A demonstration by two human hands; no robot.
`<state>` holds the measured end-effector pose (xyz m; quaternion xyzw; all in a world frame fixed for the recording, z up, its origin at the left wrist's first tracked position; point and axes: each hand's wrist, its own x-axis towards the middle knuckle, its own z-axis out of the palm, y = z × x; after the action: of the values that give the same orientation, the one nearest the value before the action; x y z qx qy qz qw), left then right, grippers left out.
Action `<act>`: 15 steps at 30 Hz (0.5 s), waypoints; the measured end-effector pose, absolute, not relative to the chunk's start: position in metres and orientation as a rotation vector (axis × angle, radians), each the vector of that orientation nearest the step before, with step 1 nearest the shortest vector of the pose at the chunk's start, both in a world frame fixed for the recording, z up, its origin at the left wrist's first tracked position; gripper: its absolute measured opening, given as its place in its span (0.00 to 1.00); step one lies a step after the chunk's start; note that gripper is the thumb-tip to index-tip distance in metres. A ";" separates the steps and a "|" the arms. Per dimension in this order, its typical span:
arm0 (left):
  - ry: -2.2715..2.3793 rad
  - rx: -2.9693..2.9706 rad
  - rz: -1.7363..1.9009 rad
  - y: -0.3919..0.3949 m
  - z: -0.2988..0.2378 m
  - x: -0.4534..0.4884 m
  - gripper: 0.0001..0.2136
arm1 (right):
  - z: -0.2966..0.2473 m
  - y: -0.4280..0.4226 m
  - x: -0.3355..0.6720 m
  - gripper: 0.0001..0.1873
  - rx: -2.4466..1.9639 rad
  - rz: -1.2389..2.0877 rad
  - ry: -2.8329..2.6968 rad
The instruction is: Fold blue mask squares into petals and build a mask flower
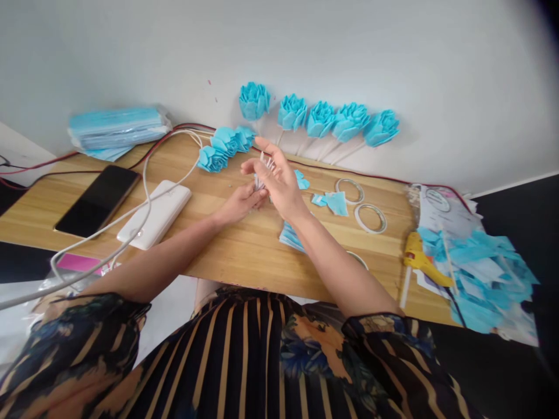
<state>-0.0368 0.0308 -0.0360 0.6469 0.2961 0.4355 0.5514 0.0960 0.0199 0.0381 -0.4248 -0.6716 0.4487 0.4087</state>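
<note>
Wood-grain desk [244, 250] is our biggest item, pushed against a pale wall. Right end: heap of blue scraps [489, 273], looks like thin nonwoven sheet. Left rear: plastic-wrapped pack of blue sheets [117, 128], a bit smaller. Next down, a row of five blue flowers [321, 119] stands along the wall on pale stems; more blue flowers [225, 142] lie to the left, near our hands. We'd call the flower heads light and crushable, so take those by the stem, not the petals.

Our hands are close together above the middle of the desk. Left hand [242, 203] is closed round the lower end of the white bundle [258, 183]. Right hand [282, 183] curves round its upper part, thumb and forefinger apart; can't tell if its other fingers bear on it.

The bundle sits between the two hands, partly hidden. Looks like many thin white strips or sticks, tips fanning upward. Our guess: very light, a little springy, easy to bend or splay, no real slip risk if pinched snugly. Best hold is low, where the pieces gather; squeezing the loose tips probably just scatters them.
</note>
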 end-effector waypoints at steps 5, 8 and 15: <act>0.766 1.685 0.972 0.038 -0.031 -0.038 0.23 | 0.045 0.017 0.098 0.33 -1.148 1.046 -1.752; 0.831 1.729 0.893 0.039 -0.039 -0.043 0.21 | 0.039 0.015 0.098 0.31 -1.149 1.025 -1.788; 0.806 1.633 0.945 0.034 -0.041 -0.041 0.14 | 0.032 0.021 0.096 0.25 -1.103 1.003 -1.768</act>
<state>-0.0410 0.0344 -0.0410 0.6806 0.3360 0.3940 0.5183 0.0960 0.0214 0.0325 -0.4366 -0.6997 0.3971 0.4026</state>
